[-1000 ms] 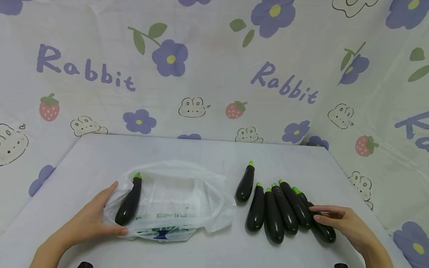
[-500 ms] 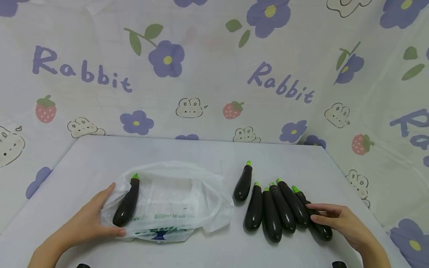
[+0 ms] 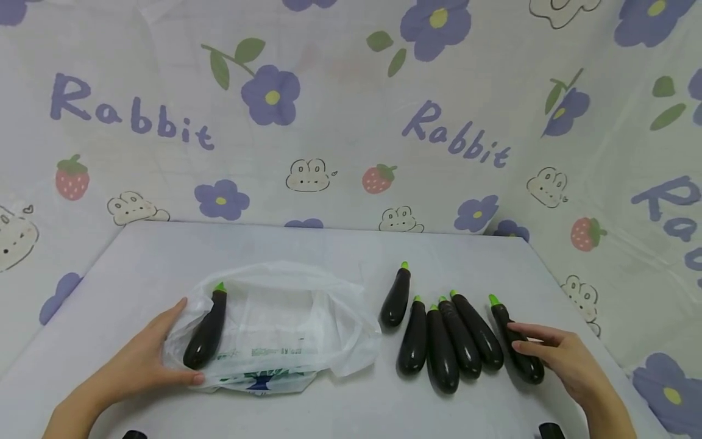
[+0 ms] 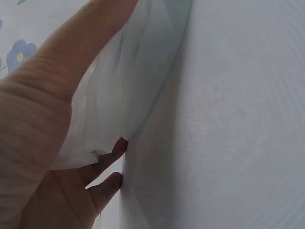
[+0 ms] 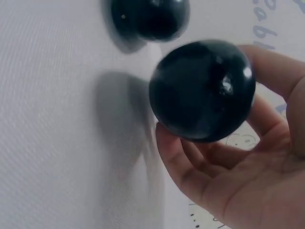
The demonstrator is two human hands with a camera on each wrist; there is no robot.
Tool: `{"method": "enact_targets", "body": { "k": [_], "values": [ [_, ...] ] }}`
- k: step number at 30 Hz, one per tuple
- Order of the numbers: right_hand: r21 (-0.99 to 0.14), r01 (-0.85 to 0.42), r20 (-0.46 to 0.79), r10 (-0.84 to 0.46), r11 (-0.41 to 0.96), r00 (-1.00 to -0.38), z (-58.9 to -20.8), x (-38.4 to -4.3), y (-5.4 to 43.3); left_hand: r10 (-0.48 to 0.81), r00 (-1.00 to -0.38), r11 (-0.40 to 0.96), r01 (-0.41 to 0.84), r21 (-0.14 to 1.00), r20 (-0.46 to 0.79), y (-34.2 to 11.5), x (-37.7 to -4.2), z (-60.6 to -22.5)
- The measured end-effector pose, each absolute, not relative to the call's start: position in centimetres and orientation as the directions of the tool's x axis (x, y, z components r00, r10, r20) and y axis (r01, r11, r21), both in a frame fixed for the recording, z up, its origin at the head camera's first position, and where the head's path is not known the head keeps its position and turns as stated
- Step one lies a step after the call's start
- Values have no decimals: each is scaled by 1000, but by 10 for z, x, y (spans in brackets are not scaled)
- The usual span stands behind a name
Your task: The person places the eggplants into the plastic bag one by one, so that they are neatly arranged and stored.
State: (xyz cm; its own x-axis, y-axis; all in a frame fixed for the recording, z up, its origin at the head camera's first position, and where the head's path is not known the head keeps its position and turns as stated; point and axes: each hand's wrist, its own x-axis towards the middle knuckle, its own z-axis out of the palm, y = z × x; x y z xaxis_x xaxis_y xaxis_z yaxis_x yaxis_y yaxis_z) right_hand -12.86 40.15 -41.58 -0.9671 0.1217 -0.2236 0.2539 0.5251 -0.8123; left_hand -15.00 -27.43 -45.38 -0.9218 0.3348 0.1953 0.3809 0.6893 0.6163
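My left hand (image 3: 142, 353) curls around the left end of a white plastic bag (image 3: 290, 280), thumb at its front edge and fingers behind. The bag lies with its mouth spread, green print on its front. One dark eggplant (image 3: 207, 332) with a green stem rests at the bag's left side. In the left wrist view, two fingertips (image 4: 112, 181) show below the bag. My right hand (image 3: 565, 360) grips the rightmost eggplant (image 3: 526, 360) between thumb and fingers. Its rounded end (image 5: 202, 90) fills the middle of the right wrist view, its shadow on the table apart from it.
Several eggplants (image 3: 443, 360) lie side by side right of the bag, one (image 3: 396, 299) slightly farther back. All are on a white table (image 3: 329, 414). A printed cloth (image 3: 329, 91) with flowers and rabbits hangs behind. Two small black objects (image 3: 551, 430) show at the front edge.
The rightmost eggplant has come up and away from its neighbour, in my right hand. The left hand stays at the bag. The head view has shifted slightly.
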Motion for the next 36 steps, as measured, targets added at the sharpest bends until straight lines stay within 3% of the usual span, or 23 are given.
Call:
{"method": "enact_targets", "body": {
  "k": [17, 36],
  "values": [
    [-895, 248, -167, 238, 370, -957, -409, -129, 395, 334, -925, 696, 373, 613, 183, -275, -150, -452],
    [-920, 222, -144, 250, 322, -958, -410, -127, 390, 333, -928, 702, 362, 614, 166, -273, -151, -454]
  ]
}}
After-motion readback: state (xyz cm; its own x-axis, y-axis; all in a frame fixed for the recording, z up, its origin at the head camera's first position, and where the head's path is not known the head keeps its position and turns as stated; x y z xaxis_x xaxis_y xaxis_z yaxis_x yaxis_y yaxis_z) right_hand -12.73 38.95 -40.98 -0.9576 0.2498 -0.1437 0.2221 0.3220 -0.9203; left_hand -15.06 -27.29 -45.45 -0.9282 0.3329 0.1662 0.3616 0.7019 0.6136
